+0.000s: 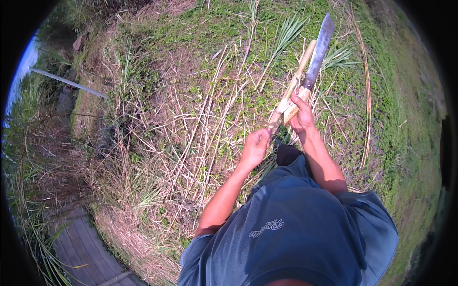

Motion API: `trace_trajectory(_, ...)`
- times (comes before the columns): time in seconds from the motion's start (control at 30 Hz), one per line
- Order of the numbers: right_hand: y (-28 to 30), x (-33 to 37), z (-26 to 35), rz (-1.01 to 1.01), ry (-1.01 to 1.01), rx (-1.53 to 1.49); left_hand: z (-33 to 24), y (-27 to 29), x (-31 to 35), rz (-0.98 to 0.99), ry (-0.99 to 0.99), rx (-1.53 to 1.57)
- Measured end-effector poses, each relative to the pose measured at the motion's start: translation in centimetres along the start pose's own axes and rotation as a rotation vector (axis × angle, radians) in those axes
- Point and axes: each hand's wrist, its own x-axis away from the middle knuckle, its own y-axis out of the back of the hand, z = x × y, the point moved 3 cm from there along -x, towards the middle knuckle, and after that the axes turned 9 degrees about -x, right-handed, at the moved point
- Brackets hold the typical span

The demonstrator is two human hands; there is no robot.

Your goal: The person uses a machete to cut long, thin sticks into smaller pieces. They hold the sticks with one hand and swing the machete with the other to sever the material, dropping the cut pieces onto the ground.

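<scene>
My left hand (256,147) is closed round the lower end of a pale yellow-green cane stalk (305,56), which points up and away from me. Around its middle, the stalk has lighter, stripped-looking patches. In my right hand (303,116) is a machete (320,47), gripped by its light wooden handle. Its broad grey blade points up and away, close alongside the stalk on the right. The handle's butt end sits against or very near the stalk, just above my left hand; whether they touch I cannot tell.
Dry cut stalks (210,119) lie scattered over green ground plants. Green leafy tops (286,35) lie farther off, and long dry stems (367,95) lie to the right. At the lower left is a grey planked surface (88,248), with tall grass (24,190) beside it.
</scene>
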Motion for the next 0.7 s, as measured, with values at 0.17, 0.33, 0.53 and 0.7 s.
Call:
trace_trajectory(0.17,2.4,1.2,0.5,-0.235,0.023,0.297,1.7,0.4,0.2,-0.169,-0.065,-0.244)
trace_trajectory(0.33,3.7,0.8,0.5,-0.408,0.060,0.638,-0.2,1.9,0.0,-0.164,-0.041,-0.095)
trace_trajectory(0.53,5.5,4.3,-1.2,-0.343,-0.071,0.591,-0.8,3.6,-1.4,-0.559,-0.050,-0.668)
trace_trajectory(0.7,2.5,6.2,-1.8,-0.274,-0.082,0.768,1.1,4.5,-2.3,-0.639,-0.138,-0.699)
